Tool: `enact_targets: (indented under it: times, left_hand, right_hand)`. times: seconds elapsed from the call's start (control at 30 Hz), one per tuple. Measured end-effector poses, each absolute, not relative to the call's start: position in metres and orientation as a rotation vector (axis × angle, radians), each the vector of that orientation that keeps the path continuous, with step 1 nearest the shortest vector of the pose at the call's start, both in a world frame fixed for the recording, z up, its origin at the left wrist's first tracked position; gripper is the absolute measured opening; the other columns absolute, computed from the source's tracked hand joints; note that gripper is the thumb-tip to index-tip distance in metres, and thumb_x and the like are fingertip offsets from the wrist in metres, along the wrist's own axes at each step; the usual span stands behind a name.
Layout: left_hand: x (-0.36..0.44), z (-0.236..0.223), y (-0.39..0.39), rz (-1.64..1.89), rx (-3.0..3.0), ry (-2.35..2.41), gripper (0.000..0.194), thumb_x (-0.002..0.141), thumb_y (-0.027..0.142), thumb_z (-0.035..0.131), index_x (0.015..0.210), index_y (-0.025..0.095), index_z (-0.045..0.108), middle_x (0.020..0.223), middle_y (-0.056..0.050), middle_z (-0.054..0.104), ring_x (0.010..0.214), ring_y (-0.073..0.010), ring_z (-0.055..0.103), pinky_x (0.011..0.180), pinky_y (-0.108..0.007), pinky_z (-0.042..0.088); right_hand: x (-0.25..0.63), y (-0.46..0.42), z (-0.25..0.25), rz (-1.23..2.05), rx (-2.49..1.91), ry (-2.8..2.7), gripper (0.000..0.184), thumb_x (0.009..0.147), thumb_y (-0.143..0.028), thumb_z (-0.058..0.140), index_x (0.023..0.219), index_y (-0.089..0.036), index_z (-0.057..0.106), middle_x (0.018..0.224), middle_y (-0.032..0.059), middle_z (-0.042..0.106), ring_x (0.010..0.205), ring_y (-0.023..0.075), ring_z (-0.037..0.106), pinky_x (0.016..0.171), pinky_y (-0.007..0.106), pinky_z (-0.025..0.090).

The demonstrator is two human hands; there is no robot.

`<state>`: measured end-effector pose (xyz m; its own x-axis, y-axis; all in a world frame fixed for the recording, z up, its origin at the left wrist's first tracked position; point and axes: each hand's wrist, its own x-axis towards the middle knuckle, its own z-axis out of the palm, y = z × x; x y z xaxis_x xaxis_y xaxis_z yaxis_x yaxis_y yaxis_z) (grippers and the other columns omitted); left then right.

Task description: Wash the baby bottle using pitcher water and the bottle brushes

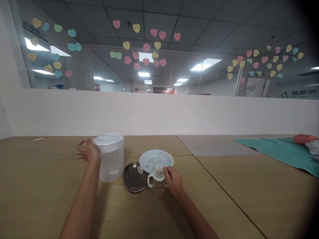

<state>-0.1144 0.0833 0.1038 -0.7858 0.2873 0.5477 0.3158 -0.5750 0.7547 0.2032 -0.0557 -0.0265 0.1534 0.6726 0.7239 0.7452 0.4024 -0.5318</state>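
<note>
A clear baby bottle (159,187) with a white two-handled collar stands uncapped on the table. My right hand (174,182) pinches its right side near the collar; the other fingers are curled and partly hidden. Just behind the bottle sits a white bowl (156,153) with clear parts in it. To its left lies a round, dark metal tray (133,182), with a small pale ring (140,170) at its edge. My left hand (87,151) is beside a tall translucent container (111,164) with a white lid (109,138); its fingers are apart and point left, holding nothing.
The brown tabletop (224,212) has seams running across it. At the right lie a teal cloth (276,149) and a red item (304,139). A small flat pale piece (38,139) rests at far left. Behind stands a low white wall (159,114) under glass.
</note>
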Motion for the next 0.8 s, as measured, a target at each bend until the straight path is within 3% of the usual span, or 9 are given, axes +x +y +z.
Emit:
enact_targets:
  times: [0.03,0.1,0.23,0.37,0.43,0.47,0.63,0.8]
  left_hand:
    - [-0.107,0.11,0.075,-2.585,-0.697,-1.445,0.02,0.069,0.015,0.054,0.081,0.018,0.038,0.082,-0.001,0.042,0.09,-0.018,0.044,0.081,-0.035,0.037]
    - [-0.087,0.123,0.055,-2.514,-0.643,-1.226,0.021,0.067,0.011,0.053,0.085,0.017,0.043,0.088,-0.001,0.046,0.09,-0.0152,0.044,0.083,-0.03,0.036]
    - [-0.035,0.138,0.02,-2.279,-1.46,-1.1,0.009,0.079,0.021,0.044,0.084,0.017,0.051,0.065,0.003,0.045,0.06,-0.0103,0.044,0.059,-0.021,0.037]
    - [0.015,0.112,0.01,-1.323,-2.616,-1.356,0.022,0.08,0.033,0.044,0.089,0.021,0.06,0.062,0.001,0.057,0.056,-0.0129,0.052,0.053,-0.022,0.037]
    - [0.032,0.089,0.013,-0.785,-2.838,-1.484,0.019,0.071,0.031,0.055,0.086,0.022,0.063,0.069,-0.002,0.064,0.063,-0.0161,0.058,0.058,-0.023,0.04]
    - [0.039,0.077,0.016,-0.705,-2.855,-1.519,0.017,0.063,0.027,0.061,0.079,0.021,0.065,0.067,-0.003,0.065,0.065,-0.0181,0.059,0.059,-0.024,0.041]
    - [0.043,0.044,0.033,-0.699,-2.858,-1.558,0.037,0.051,0.005,0.056,0.083,0.021,0.066,0.077,-0.006,0.067,0.076,-0.0215,0.061,0.065,-0.026,0.043]
    - [0.038,0.041,0.049,-0.879,-2.746,-1.651,0.042,0.057,0.005,0.048,0.094,0.018,0.062,0.089,-0.008,0.062,0.082,-0.0207,0.058,0.073,-0.029,0.043]
  right_hand:
    - [0.204,-0.055,-0.027,-0.093,-1.308,-1.556,0.043,0.092,-0.042,0.03,0.06,-0.018,0.047,0.059,0.0004,0.051,0.057,0.0115,0.043,0.055,0.022,0.031]
    - [0.204,-0.055,-0.027,-0.112,-1.314,-1.561,0.044,0.092,-0.042,0.03,0.06,-0.018,0.047,0.06,0.0007,0.052,0.058,0.0116,0.044,0.056,0.022,0.031]
    - [0.205,-0.054,-0.027,-0.129,-1.317,-1.574,0.043,0.092,-0.041,0.03,0.06,-0.018,0.047,0.06,0.0009,0.052,0.059,0.0118,0.045,0.057,0.022,0.03]
    - [0.207,-0.054,-0.029,-0.138,-1.314,-1.591,0.043,0.092,-0.041,0.031,0.059,-0.018,0.048,0.059,0.001,0.052,0.058,0.012,0.044,0.056,0.022,0.029]
    - [0.208,-0.054,-0.03,-0.143,-1.313,-1.6,0.044,0.092,-0.041,0.03,0.058,-0.018,0.048,0.058,0.0009,0.051,0.057,0.0119,0.044,0.055,0.022,0.029]
    - [0.208,-0.054,-0.03,-0.144,-1.316,-1.601,0.045,0.092,-0.041,0.03,0.058,-0.018,0.047,0.058,0.0008,0.051,0.056,0.0119,0.043,0.055,0.022,0.029]
    - [0.208,-0.053,-0.031,-0.145,-1.339,-1.612,0.045,0.092,-0.041,0.029,0.058,-0.018,0.048,0.058,0.0009,0.052,0.056,0.0119,0.043,0.055,0.022,0.028]
    - [0.207,-0.054,-0.027,-0.177,-1.341,-1.608,0.046,0.092,-0.04,0.03,0.057,-0.018,0.049,0.055,0.0012,0.052,0.053,0.0114,0.042,0.053,0.023,0.026]
